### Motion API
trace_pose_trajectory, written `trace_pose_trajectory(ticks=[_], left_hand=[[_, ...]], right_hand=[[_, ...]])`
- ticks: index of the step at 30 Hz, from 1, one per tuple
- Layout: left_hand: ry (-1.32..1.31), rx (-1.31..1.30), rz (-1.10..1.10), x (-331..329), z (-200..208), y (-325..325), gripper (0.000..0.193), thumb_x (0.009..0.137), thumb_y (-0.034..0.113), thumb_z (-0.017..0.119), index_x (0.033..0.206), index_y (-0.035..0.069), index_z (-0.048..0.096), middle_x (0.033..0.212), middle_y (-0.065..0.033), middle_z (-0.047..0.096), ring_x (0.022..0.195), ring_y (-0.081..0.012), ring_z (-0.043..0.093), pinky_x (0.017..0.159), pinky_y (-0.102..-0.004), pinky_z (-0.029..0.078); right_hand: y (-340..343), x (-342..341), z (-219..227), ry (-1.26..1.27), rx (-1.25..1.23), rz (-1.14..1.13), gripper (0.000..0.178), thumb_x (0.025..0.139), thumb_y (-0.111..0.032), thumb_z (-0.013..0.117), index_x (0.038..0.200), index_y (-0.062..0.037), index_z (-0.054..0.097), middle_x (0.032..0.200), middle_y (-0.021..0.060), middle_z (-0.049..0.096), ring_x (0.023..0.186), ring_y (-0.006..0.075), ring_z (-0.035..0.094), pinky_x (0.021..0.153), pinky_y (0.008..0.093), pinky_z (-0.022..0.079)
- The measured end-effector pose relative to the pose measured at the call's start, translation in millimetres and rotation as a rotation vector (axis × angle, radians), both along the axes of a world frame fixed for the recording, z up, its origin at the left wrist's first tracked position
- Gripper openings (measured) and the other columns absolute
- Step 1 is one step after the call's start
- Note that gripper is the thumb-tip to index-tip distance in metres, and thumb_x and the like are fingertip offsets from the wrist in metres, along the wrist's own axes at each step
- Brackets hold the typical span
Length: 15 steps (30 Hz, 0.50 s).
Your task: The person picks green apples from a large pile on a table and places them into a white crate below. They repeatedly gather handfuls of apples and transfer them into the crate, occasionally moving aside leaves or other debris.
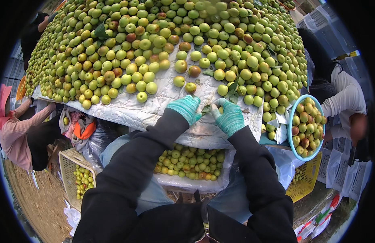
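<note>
Both my hands wear teal knit gloves and rest over the near edge of a white quilted sheet (pixel 155 109). My left hand (pixel 185 108) is closed, its fingers curled down; what is under them is hidden. Between the hands lies a green leaf (pixel 206 108), close to the left fingertips. My right hand (pixel 228 117) is curled round a green jujube (pixel 220 109), of which a small part shows between thumb and fingers. Just beyond the hands sit a few loose jujubes (pixel 190 87), some green, some reddish brown, in front of a large heap of jujubes (pixel 126 44).
Below the sheet, between my knees, stands a lined crate (pixel 230 170) of jujubes. A blue-rimmed basin (pixel 292 133) of redder jujubes is at right, above a yellow crate (pixel 313 178). A cream crate (pixel 68 170) stands at left. People work at left (pixel 23 133) and right (pixel 349 93).
</note>
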<state>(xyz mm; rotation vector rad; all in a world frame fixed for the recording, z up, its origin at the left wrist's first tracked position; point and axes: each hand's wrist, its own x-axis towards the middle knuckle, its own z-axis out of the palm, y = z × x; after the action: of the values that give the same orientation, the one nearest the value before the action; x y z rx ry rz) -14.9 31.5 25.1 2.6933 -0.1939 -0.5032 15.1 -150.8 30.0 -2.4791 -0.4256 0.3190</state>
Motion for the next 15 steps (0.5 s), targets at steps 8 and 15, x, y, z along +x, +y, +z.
trace_pose_trajectory(ticks=[8,15], left_hand=[[-0.403,-0.117,0.375,28.6,-12.0,27.4,0.04,0.089,0.029,0.06,0.125,0.014,0.055,0.122,-0.02,0.049,0.1,-0.0337,0.061,0.085,-0.0427,0.05],[-0.07,-0.21,0.228,37.7,8.6,23.3,0.055,0.076,0.036,0.071,0.123,0.014,0.055,0.122,-0.024,0.047,0.112,-0.039,0.052,0.095,-0.042,0.045]], right_hand=[[-5.2,7.1,25.1,0.641,0.692,-0.451,0.029,0.086,-0.003,0.05,0.113,0.0005,0.06,0.1,0.01,0.065,0.057,0.0092,0.056,0.044,0.0213,0.046],[-7.2,3.2,22.9,0.913,1.062,-0.347,0.034,0.095,-0.019,0.053,0.123,-0.0006,0.053,0.109,0.0136,0.063,0.063,0.0121,0.058,0.042,0.0198,0.044]])
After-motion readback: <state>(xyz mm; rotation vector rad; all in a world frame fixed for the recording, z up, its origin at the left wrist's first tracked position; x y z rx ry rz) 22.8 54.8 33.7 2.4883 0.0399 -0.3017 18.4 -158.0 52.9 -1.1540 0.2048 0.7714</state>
